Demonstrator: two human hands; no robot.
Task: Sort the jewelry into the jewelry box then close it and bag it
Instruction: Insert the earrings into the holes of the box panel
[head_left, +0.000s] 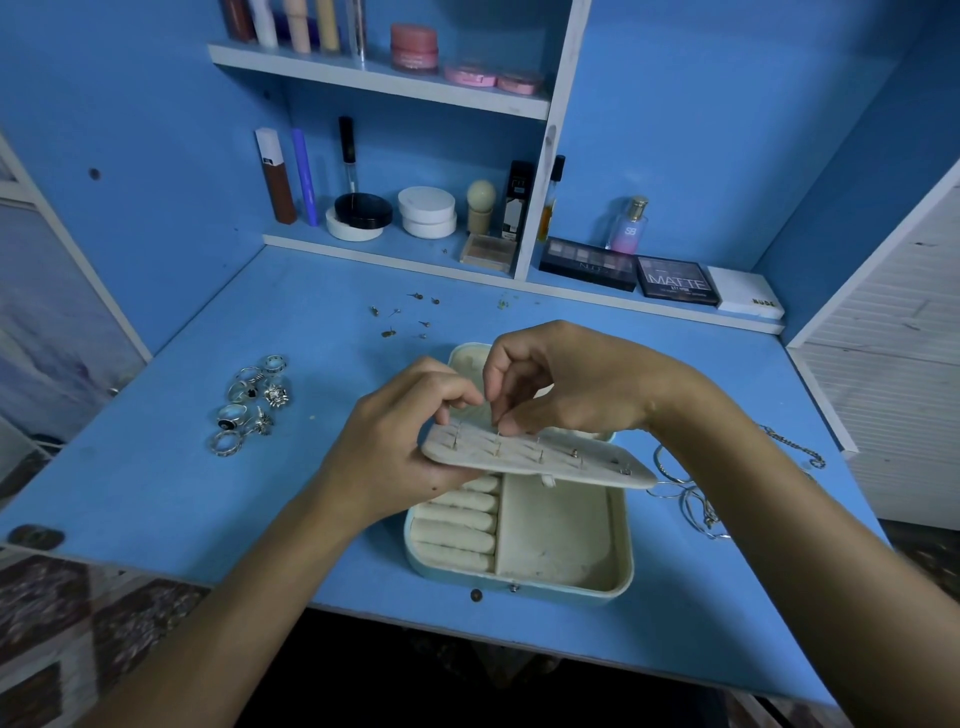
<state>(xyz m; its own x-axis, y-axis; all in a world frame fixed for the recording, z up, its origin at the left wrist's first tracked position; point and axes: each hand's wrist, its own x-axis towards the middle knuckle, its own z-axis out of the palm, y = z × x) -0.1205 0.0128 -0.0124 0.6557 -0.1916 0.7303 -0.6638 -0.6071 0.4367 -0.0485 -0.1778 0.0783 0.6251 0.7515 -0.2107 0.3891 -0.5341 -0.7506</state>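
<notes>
An open pale jewelry box (561, 545) lies on the blue desk, with ring rolls on its left side and a bare compartment on its right. Above it my left hand (400, 447) grips the left end of the box's cream earring panel (571, 460), which carries several studs. My right hand (561, 384) pinches a small stud earring (497, 427) at the panel's far edge. Several silver rings (252, 402) lie in a cluster to the left. Several loose studs (402, 317) are scattered further back. Silver bangles and chains (691, 493) lie right of the box.
Cosmetics stand on the back shelves: tubes, round jars (427, 210), a perfume bottle (628, 226) and eyeshadow palettes (675, 280). A white slatted panel (904, 374) borders the desk on the right. The desk's front edge runs just below the box.
</notes>
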